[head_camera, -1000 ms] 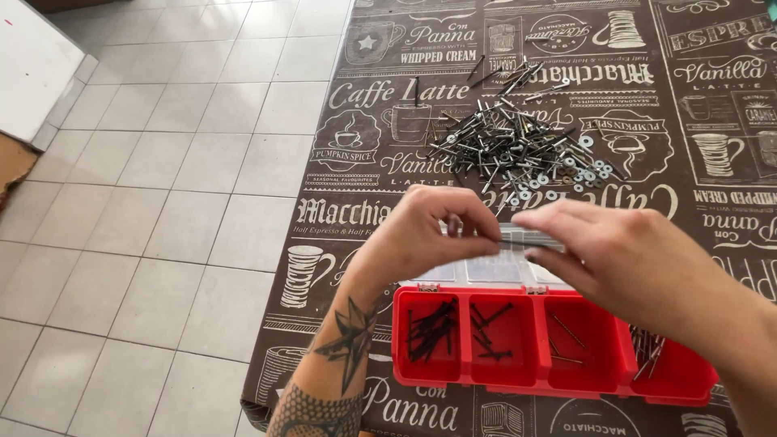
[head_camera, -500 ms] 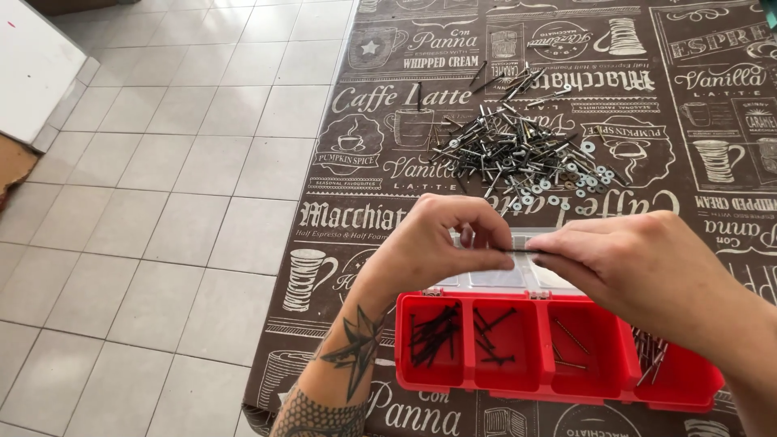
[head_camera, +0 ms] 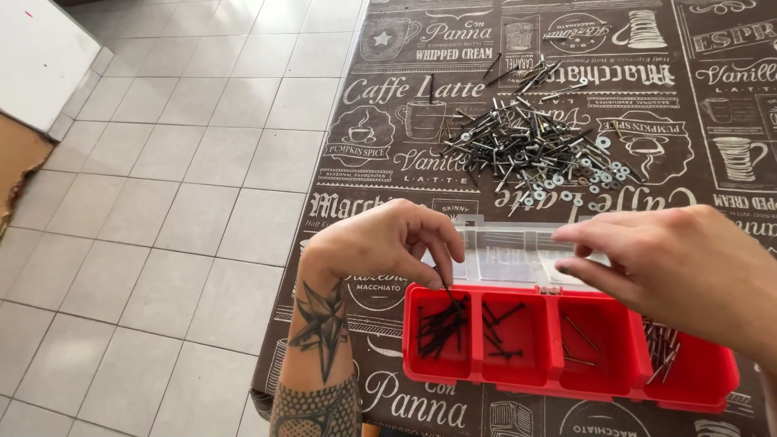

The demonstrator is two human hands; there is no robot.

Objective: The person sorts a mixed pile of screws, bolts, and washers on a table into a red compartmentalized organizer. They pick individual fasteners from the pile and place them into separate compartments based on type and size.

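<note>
Setting: pale tiled floor on the left, and a table under a brown cloth printed with coffee cups; the cloth gives small dark parts a flat bed that stops them rolling.
Red tray: nearest the body, at the table's front edge, split into four compartments so each kind of fastener lies apart; its clear lid lies folded back behind it, out of the way.
Left hand: tattooed forearm, fingers pinched narrow on a black screw, point down over the leftmost compartment, just above the black screws already lying there.
Right hand: hovers over the tray's right half, fingers stretched flat and close together; whether they hold anything I cannot tell.
Other compartments: a few dark screws in the second, thin nails in the third, more nails in the fourth.
Unsorted pile: farther up the cloth, well apart from the tray, mixed screws and washers within reach of both hands.
</note>
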